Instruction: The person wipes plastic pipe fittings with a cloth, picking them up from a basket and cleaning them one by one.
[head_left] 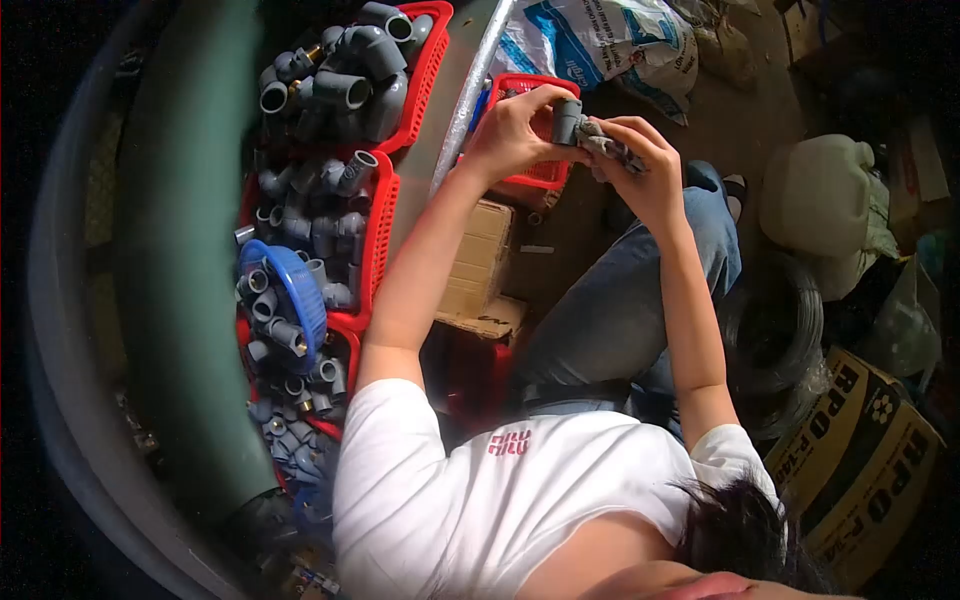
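Grey pipe fitting (565, 123): up at 1 o'clock from the middle of the view, held between both hands, in line with the small red basket (545, 178) just behind.
Left hand (510, 135): on the fitting's 9 o'clock side, with bent fingers pinching its 12 and 6 o'clock ends; impossible to tell how tightly.
Right hand (645, 165): toward the fitting's 4 o'clock, fingertips drawn together and pinching a grey crumpled piece (598, 143), cloth by the look; impossible to tell how many fingers bear on it.
Contact: seemingly cloth to fitting at 3 to 4 o'clock; too small to be sure.
Step in hand: by judgement, working the cloth against the fitting.
Steady hold: best kept at the two ends, clear of the rubbing side, without squeezing askew.
Cloth hand: better bunched close to the fingertips, with no loose tail over the rim; light, even strokes.
Turning: best done in small rolls of the left fingertips, so as to reach every side in order.
Likely slip: smooth round wall, apt to spin under a one-sided push; worth countering with the left thumb.
Stock of fittings: red crates (384, 230) at 10 to 11 o'clock, blue basket (308, 295) at 9.
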